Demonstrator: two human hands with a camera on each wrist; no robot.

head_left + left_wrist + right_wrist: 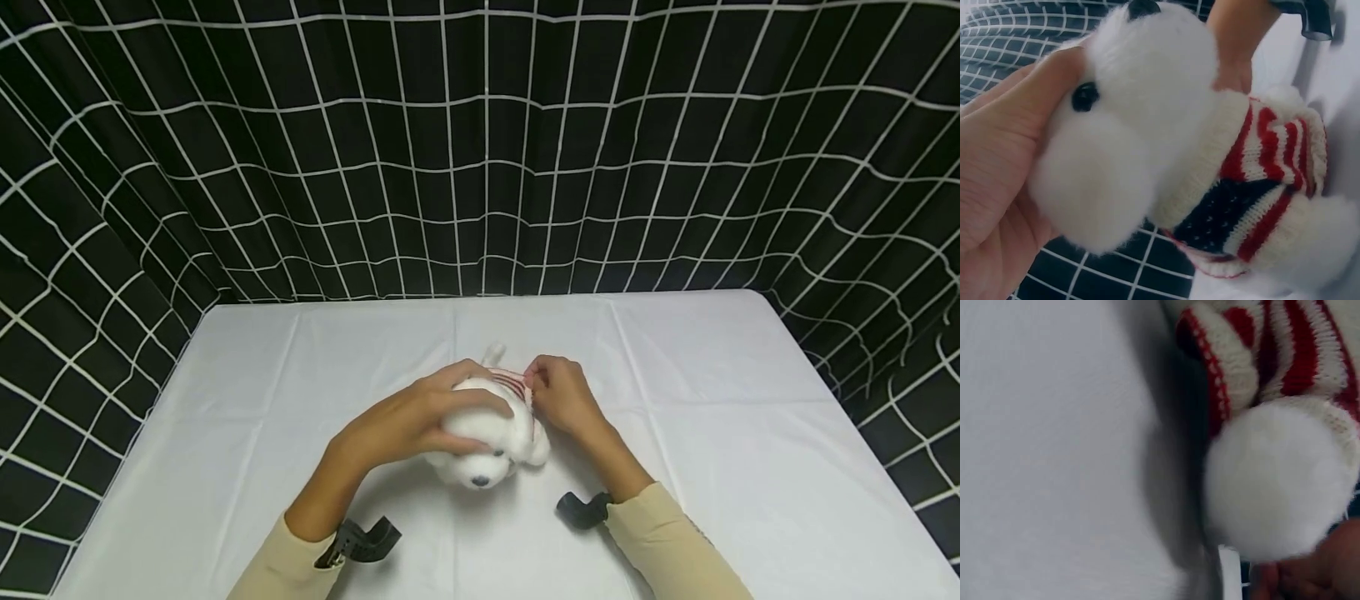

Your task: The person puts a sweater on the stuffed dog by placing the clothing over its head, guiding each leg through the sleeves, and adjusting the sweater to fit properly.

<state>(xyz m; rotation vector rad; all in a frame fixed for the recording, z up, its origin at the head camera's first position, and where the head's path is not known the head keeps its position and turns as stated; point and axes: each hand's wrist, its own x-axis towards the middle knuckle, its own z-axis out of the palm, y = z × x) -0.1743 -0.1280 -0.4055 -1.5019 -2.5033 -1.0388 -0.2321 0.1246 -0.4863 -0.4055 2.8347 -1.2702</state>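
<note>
A white plush dog lies belly down on the table, its dark nose facing the near side. My left hand grips its head from above, the thumb beside one black eye in the left wrist view. The dog wears a knitted sweater with red and white stripes and a navy patch. At the sweater's far right edge, my right hand pinches the knit with curled fingertips. One fluffy white paw pokes from a sleeve in the right wrist view, with part of the right hand below it.
A white cloth covers the table, with fold creases across it. Black curtains with a white grid hang behind and at both sides. Dark wrist mounts stick out from both beige sleeves.
</note>
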